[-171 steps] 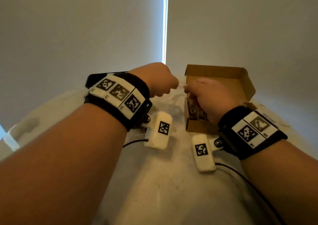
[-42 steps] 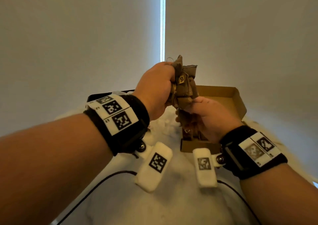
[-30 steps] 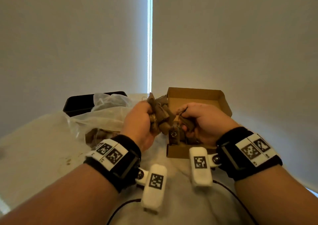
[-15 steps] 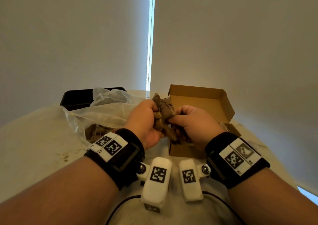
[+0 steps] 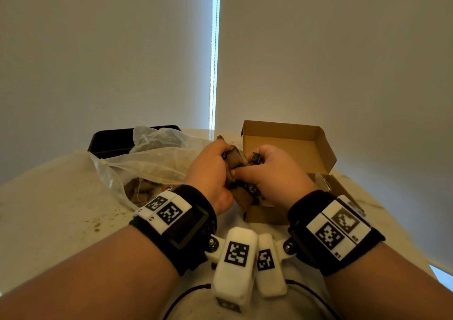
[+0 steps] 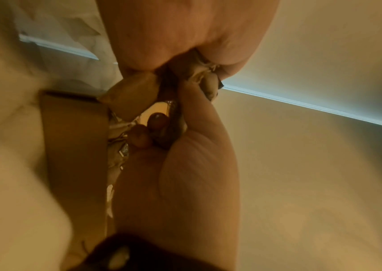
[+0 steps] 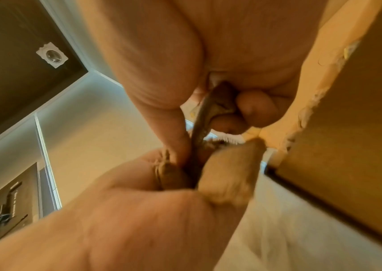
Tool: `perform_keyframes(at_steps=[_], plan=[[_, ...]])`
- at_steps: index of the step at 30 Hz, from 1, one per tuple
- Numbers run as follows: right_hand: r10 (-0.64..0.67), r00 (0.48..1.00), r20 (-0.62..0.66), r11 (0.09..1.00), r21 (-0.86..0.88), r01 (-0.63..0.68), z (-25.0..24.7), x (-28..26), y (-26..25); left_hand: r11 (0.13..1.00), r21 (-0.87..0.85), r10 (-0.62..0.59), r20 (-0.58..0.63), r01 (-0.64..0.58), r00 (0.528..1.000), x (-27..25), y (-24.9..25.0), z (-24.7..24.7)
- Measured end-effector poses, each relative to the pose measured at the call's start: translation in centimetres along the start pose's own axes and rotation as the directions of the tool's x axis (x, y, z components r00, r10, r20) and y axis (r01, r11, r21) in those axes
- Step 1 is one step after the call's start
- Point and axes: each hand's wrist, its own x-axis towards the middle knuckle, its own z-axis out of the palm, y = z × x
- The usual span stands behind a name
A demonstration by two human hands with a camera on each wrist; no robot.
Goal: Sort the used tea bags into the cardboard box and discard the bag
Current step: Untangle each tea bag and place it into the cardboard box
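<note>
Both hands grip one clump of brown used tea bags (image 5: pixel 234 158) between them, just over the near left corner of the open cardboard box (image 5: pixel 282 129). My left hand (image 5: pixel 220 156) curls round the clump from the left. From the right, my right hand (image 5: pixel 247 170) pinches it with thumb and fingers. In the left wrist view a tan tea bag (image 6: pixel 130 100) sticks out between the two hands beside the box wall (image 6: pixel 74 139). The right wrist view shows a dark tea bag (image 7: pixel 205 117) pinched between fingers and a tan one (image 7: pixel 228 176) below it. More tea bags lie in the box, mostly hidden by my hands.
A crumpled clear plastic bag (image 5: pixel 147 160) with several tea bags inside lies left of my hands. Behind it stands a black tray (image 5: pixel 110 139). Brown crumbs (image 5: pixel 98 224) spot the white table. Pale blinds close off the far side.
My hands came down from in front of the blinds to the box's near left corner and drew closer together. Both kept hold of the tea-bag clump.
</note>
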Motion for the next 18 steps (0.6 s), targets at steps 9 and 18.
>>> perform_keyframes(at_steps=[9, 18], plan=[[0.191, 0.979, 0.076, 0.900, 0.384, -0.205, -2.3, 0.5, 0.2, 0.985, 0.151, 0.101, -0.105, -0.084, 0.989, 1.3, 0.3, -1.9], [0.229, 0.973, -0.003, 0.781, 0.597, -0.182, -2.4, 1.3, 0.6, 0.913, 0.400, 0.084, 0.006, -0.080, 0.996, 1.7, -0.6, -2.4]])
